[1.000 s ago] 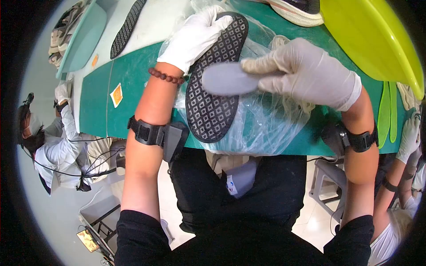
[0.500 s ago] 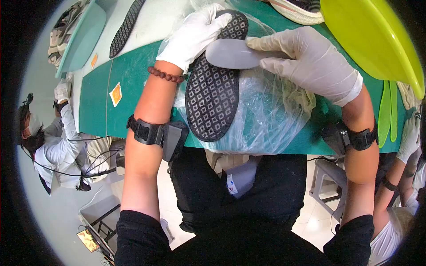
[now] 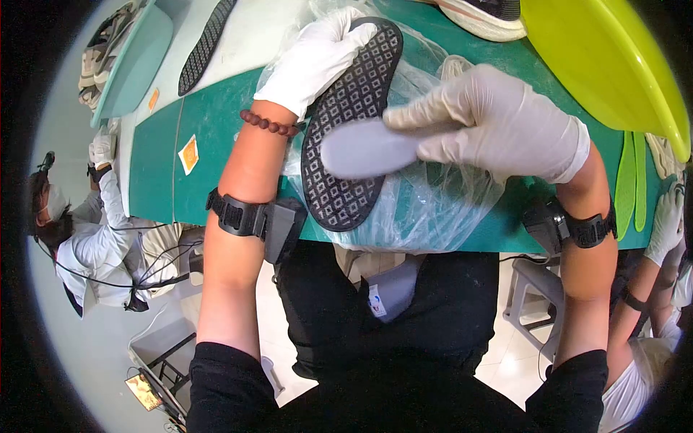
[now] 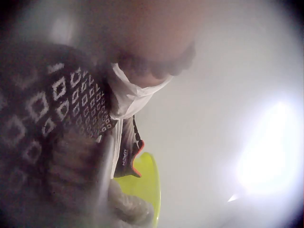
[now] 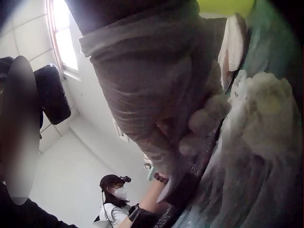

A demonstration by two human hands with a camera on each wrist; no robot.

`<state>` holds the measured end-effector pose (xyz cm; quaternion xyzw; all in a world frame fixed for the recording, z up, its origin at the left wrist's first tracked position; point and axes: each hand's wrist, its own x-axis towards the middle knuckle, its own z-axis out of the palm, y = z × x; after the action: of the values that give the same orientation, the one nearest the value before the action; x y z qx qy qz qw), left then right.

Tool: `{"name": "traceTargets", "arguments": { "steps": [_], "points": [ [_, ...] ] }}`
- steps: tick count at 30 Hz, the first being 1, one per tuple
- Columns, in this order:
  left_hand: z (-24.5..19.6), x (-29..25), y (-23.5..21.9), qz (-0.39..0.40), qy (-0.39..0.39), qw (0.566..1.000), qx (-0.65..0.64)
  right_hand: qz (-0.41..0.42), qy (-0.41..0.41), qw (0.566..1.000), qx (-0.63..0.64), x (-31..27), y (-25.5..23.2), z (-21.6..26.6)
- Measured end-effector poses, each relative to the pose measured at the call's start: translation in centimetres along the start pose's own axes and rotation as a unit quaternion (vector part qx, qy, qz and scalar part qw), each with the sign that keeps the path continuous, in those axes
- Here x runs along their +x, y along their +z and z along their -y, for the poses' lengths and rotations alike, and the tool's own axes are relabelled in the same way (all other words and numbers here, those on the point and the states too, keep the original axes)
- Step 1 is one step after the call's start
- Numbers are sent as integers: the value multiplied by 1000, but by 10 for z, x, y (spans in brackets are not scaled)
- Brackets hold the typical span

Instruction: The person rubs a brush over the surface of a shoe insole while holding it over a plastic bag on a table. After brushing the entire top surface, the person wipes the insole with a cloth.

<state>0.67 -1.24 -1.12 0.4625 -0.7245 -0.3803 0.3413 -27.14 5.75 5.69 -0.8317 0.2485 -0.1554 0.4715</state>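
My gloved left hand (image 3: 314, 65) holds the upper end of a black shoe sole (image 3: 354, 101), thumb on its face. White diamond shapes cover that face, which is turned up and also fills the left side of the left wrist view (image 4: 85, 102). Between thumb and fingers, my gloved right hand (image 3: 505, 126) pinches a smooth, flat grey oval tool (image 3: 364, 148). The tool lies across the lower half of the sole in the head view, hiding part of the pattern; its underside is hidden. Under the sole spreads a clear plastic bag (image 3: 447, 209).
A yellow-green basin (image 3: 606, 72) and a shoe (image 3: 487, 18) stand at the back right, with green strips (image 3: 632, 180) by the basin. Another patterned sole (image 3: 206, 50) lies at the back left, near a teal basin (image 3: 141, 65). Other people sit on both sides.
The right hand carried the grey tool up along the sole, then back down to its lower half, below where it was at first. The left hand and sole stay nearly still.
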Motion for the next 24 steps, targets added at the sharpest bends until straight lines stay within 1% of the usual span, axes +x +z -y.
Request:
{"name": "traceTargets", "arguments": {
  "steps": [1, 2, 4, 5, 8, 11, 14, 15, 18, 20, 21, 24],
  "points": [
    [-5, -1, 0, 2, 1, 1000, 8, -52, -15, 998, 27, 2, 6, -12],
    [-7, -2, 0, 3, 1, 1000, 16, -75, -9, 997, 9, 3, 5, -16],
    [-6, -3, 1, 2, -21, 1000, -16, -121, 1, 992, -26, 5, 3, -19],
    [-5, -2, 1, 1, -31, 999, -32, -80, 15, 996, -43, 3, -1, -15],
    [-4, -3, 1, -6, 14, 1000, 3, -47, -2, 997, -68, 2, -3, -10],
    [6, 0, 2, 4, -5, 995, -97, -156, -10, 987, -48, 7, 7, -23],
    [-6, -3, 3, -6, -46, 998, -41, -67, 0, 996, -61, 3, -2, -12],
    [-6, -3, 3, -6, -37, 998, -45, -48, 10, 998, -24, 1, 1, -9],
    [-1, -2, 2, -1, -14, 999, -47, -97, 3, 995, -33, 3, 2, -11],
    [5, 2, -1, 3, 1, 999, -34, -119, 20, 992, -32, 3, 2, -14],
    [3, 2, 1, 9, -14, 998, -65, -130, 29, 991, -32, 3, 1, -14],
    [0, -2, 1, 2, -13, 999, -32, -18, 1, 999, -26, 0, -1, -9]
  ]
}}
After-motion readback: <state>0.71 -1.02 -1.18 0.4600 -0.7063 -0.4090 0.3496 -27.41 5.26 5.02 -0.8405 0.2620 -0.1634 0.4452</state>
